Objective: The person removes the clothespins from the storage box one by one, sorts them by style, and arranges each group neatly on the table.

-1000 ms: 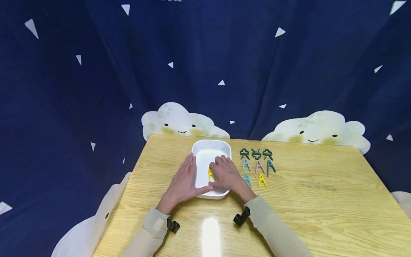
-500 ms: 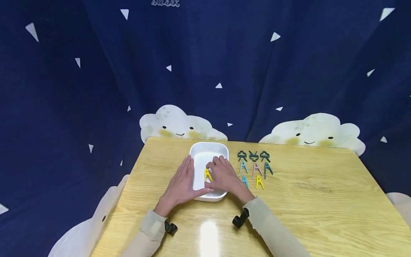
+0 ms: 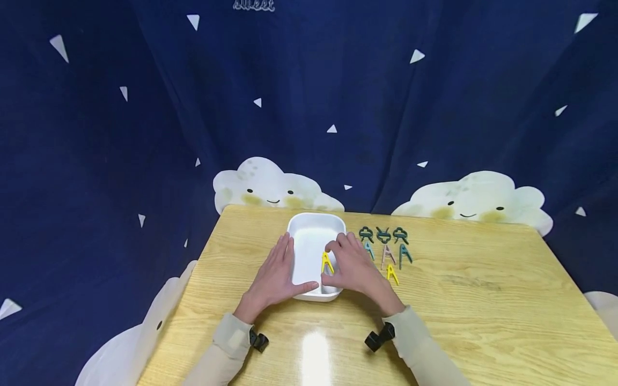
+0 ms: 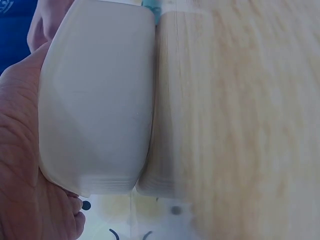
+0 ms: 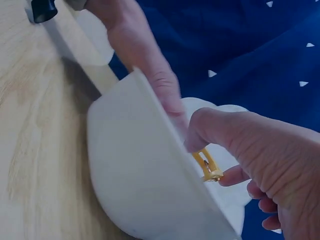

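Observation:
A white tray (image 3: pixel 309 252) stands on the table, its outer wall (image 4: pixel 97 100) filling much of the left wrist view. My left hand (image 3: pixel 271 276) rests along its left rim, fingers straight, thumb stretched over the near edge. Inside the tray's outline, my right hand (image 3: pixel 354 268) holds a yellow clothespin (image 3: pixel 327 262) between thumb and forefinger. In the right wrist view this clothespin (image 5: pixel 207 165) shows just above the rim, between thumb and fingertip; its lower part is hidden by the tray wall.
Right of the tray lie several clips: dark green flower-shaped ones (image 3: pixel 383 235), a pink clothespin (image 3: pixel 387 256), a dark teal one (image 3: pixel 404 255) and a yellow one (image 3: pixel 392 274). A light blue one (image 3: pixel 369 250) is partly covered by my right hand. A navy curtain (image 3: pixel 309 107) hangs behind the table.
My right hand has shifted right within the tray, and the yellow clothespin has moved right with it. The near light blue clothespin is now hidden behind that hand. My left hand stays put.

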A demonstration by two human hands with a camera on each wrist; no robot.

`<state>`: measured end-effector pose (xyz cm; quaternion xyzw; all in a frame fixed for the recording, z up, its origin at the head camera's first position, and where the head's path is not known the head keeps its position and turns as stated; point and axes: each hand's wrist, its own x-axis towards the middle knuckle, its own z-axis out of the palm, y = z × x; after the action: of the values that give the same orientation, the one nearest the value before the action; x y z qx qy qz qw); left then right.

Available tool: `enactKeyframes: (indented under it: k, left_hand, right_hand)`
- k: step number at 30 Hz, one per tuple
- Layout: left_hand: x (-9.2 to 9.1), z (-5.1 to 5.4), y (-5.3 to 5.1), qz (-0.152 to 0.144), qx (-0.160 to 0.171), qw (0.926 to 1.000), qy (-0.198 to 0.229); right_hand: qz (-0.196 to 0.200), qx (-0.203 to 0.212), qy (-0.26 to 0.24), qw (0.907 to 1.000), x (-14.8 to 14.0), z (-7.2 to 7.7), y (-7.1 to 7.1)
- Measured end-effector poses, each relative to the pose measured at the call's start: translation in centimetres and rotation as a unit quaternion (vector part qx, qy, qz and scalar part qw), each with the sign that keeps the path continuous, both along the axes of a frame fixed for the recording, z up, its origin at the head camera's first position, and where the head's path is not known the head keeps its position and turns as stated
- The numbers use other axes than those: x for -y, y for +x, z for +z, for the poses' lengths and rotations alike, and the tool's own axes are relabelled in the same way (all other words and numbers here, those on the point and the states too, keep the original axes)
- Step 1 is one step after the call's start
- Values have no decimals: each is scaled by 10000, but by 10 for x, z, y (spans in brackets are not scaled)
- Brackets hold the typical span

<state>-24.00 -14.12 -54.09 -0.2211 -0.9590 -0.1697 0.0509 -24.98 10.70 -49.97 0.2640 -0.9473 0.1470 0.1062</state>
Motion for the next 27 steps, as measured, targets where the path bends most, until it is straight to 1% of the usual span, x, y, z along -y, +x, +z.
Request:
enactKeyframes:
  k: [7, 11, 17, 23, 27]
  left_hand:
    - [0, 2, 2, 75, 280, 9996, 54]
    - [0, 4, 2, 72, 311, 9995, 82]
    - [0, 5, 1, 75, 321, 9995, -14]
    - [1, 5, 1, 72, 340, 9994, -2]
    - [1, 4, 1, 51, 304, 9995, 35]
  right_hand:
    - [-202, -55, -219, 9995, -36, 10, 11]
    - [-337, -81, -193, 9992, -56, 11, 14]
    - [-583, -43, -130, 9982, -83, 6, 19]
    - [-743, 89, -208, 9970, -105, -5, 21]
    - [-861, 250, -188, 9958, -121, -13, 24]
